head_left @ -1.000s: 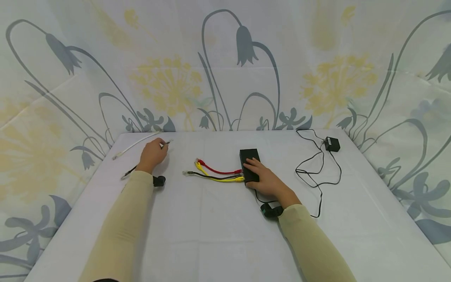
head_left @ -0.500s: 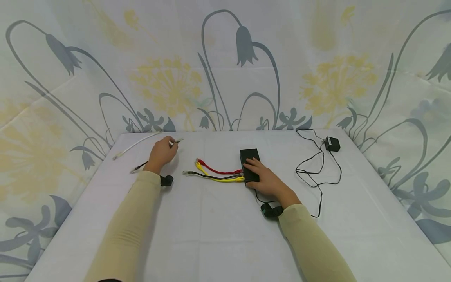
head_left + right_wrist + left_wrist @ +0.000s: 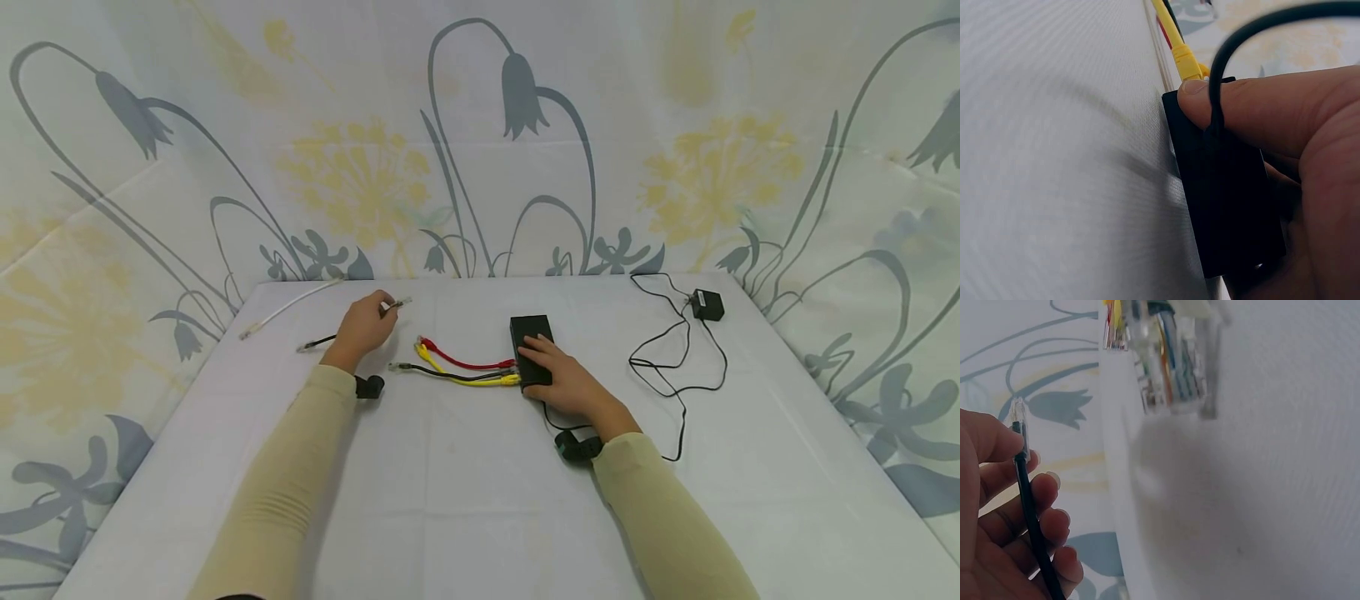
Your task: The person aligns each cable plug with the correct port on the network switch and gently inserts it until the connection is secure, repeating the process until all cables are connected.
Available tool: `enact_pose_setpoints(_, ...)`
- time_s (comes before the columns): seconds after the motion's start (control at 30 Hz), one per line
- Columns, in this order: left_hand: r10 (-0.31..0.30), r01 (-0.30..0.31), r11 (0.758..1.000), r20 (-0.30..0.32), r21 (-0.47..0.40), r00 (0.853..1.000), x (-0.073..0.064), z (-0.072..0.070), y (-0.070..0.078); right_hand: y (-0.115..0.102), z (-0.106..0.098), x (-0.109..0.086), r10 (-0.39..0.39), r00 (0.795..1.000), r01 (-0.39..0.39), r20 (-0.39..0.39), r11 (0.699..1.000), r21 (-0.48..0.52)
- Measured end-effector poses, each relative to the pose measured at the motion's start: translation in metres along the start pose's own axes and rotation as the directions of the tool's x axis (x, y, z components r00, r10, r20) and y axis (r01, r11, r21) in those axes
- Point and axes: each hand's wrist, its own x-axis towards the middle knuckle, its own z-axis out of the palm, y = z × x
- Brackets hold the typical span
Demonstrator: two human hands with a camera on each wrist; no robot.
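My left hand (image 3: 363,327) pinches a short black network cable (image 3: 1032,519) near its clear plug (image 3: 404,302), thumb on one side and fingers curled on the other. The plug points right; the cable's other end (image 3: 315,342) trails out left behind the hand. On the table, my right hand (image 3: 562,377) holds a black network switch (image 3: 529,327), fingers over its top and thumb along the near side. Red (image 3: 472,366), yellow (image 3: 491,383) and black (image 3: 438,374) network cables run left from the switch, their free plugs lying toward the left hand.
A white network cable (image 3: 288,308) lies at the back left. At the back right sits a black power adapter (image 3: 707,306), its thin cord (image 3: 678,392) looping forward and passing under the right wrist. Patterned fabric (image 3: 480,167) rises behind the table.
My left hand has moved right, carrying the black network cable toward the plugs beside the switch. The right hand and the switch have stayed in place.
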Motion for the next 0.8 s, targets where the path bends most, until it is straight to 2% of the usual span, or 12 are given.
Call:
enact_pose_setpoints(0.2,0.024,-0.023,1.0,0.016,-0.003,1.0,0.0,0.004,0.007,0.0,-0.001,0.0,0.005,1.0,-0.005,-0.003,1.0,0.007)
enact_pose_setpoints(0.43,0.018,-0.016,1.0,0.074,-0.018,0.997,-0.002,0.013,0.015,0.004,0.003,0.001,0.018,1.0,-0.018,0.009,1.0,-0.005)
enact_pose_setpoints(0.8,0.075,-0.071,0.997,0.114,-0.044,0.991,-0.003,0.022,0.031,0.004,0.002,0.001,0.022,1.0,-0.022,0.002,1.0,-0.002)
